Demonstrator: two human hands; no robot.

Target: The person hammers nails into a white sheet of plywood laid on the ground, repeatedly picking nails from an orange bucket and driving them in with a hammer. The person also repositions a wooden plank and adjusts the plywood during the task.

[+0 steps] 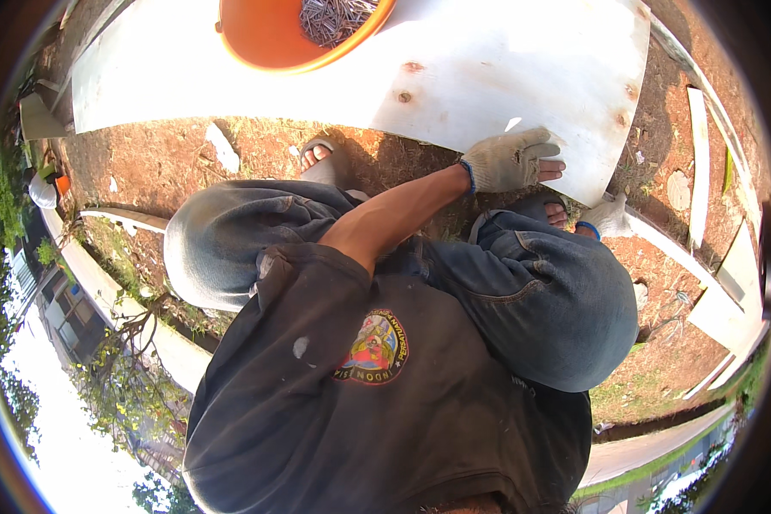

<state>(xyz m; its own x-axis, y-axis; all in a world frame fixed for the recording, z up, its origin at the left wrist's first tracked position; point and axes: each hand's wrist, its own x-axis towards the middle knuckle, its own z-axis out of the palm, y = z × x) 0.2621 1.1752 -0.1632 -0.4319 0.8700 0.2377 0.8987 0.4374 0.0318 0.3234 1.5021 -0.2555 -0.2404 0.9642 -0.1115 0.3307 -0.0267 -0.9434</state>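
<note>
Dark shirt [343, 437] bears lettered emblem [375, 347]; left grip [512, 161] spread over board [531, 90], right grip [606, 218] unclear.

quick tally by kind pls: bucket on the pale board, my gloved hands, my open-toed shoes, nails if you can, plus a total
Orange bucket: 1
Gloved hands: 2 (left hand, right hand)
Open-toed shoes: 2
Total: 5, leaving out the nails, heaped too thickly to count

Sunlit reddish ground [176, 154]; green foliage [4, 193], building [70, 319] left.
</note>
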